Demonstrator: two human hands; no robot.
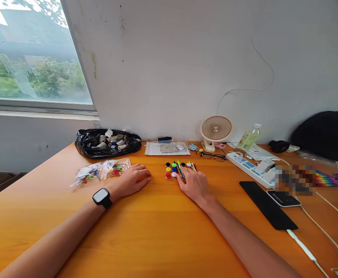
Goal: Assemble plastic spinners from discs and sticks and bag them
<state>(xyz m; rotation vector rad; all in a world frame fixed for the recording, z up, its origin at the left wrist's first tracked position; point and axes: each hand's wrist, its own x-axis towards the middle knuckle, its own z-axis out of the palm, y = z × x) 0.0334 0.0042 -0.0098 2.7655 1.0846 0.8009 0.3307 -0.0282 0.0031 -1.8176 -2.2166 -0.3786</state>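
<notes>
Resting palm down on the bare worktop (146, 235): left hand (134, 179), fingers together, loosely curved, no visible hold on anything; probably just bracing, well clear of the small parts. Over the sticks (180, 170) and just beside the discs (174, 165): right hand (195, 185), fingers spread a little, angled forward; can't tell whether gripping or only touching, contact hidden under the fingers. Discs in near-tidy rows at mid-worktop, black, yellow, red, green, blue, white; likely set apart for easy telling by colour, within reach of both hands. Sticks bunched alongside, partly covered. Left of the left hand: clear bags (111, 168) with more coloured bits, presumably bagged against scattering. Behind: open black bag (83, 143). Toward the wall: fan (216, 128), upright on a clip base, seemingly out of the arms' way.
</notes>
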